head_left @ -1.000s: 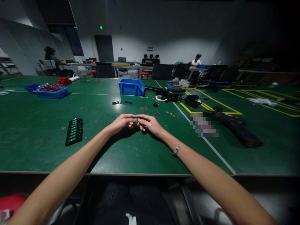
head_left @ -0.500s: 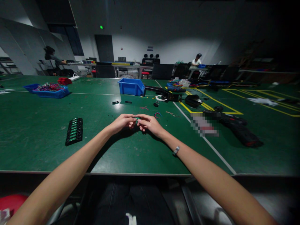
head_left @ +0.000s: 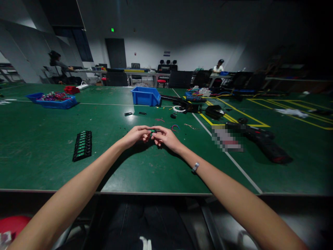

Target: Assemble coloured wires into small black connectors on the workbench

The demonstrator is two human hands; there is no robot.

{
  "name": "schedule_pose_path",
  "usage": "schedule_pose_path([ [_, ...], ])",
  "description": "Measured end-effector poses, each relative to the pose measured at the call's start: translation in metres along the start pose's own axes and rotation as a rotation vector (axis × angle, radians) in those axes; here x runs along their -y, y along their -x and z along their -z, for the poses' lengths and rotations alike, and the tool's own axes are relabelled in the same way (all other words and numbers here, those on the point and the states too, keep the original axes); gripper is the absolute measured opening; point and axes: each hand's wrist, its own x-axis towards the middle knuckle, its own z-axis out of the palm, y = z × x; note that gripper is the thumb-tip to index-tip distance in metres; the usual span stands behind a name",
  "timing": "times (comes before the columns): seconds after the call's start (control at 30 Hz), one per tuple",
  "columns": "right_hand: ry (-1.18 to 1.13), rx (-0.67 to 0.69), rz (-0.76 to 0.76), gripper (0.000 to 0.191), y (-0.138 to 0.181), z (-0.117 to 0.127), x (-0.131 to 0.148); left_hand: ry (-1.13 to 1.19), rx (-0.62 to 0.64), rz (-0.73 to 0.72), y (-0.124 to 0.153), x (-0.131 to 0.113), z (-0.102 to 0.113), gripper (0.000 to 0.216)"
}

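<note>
Between the fingertips of both hands is a small green and black piece (head_left: 152,131), mostly covered by the fingers; it looks like the pieces in the row at left. My left hand (head_left: 137,135) pinches it from the left side. From the right, my right hand (head_left: 165,136) grips the same piece, with a metal band on that wrist. To the left, a black strip of green-and-black pieces (head_left: 82,146) lies flat on the green table (head_left: 156,170). Beyond the hands lie two small black parts, a left one (head_left: 128,114) and a right one (head_left: 142,113).
Further back stand a blue bin (head_left: 146,96) and a blue tray of wires (head_left: 56,100). Loose wires (head_left: 175,128) lie just beyond my right hand. A black power tool (head_left: 260,139) rests at right beside a blurred-out patch. Two people sit at far tables.
The fingers have shifted very slightly around the small piece, and a little more of its green shows. Everything else stays in place.
</note>
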Motion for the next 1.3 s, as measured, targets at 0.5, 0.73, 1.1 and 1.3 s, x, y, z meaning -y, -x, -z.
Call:
schedule_pose_path([
  [0.5, 0.077, -0.222, 0.044, 0.031, -0.005, 0.004, -0.006, -0.138, -0.153, -0.029, -0.004, 0.001, 0.002, 0.036],
  [0.73, 0.030, -0.217, -0.015, 0.036, -0.005, 0.003, -0.007, -0.315, -0.143, -0.119, -0.004, 0.004, 0.002, 0.038],
  [1.1, -0.041, -0.226, -0.055, 0.031, -0.007, 0.004, -0.010, -0.411, -0.128, -0.168, -0.002, 0.006, -0.002, 0.040],
  [1.3, -0.040, -0.220, -0.045, 0.028, -0.007, 0.004, -0.010, -0.431, -0.111, -0.175, -0.001, 0.005, -0.002, 0.044],
])
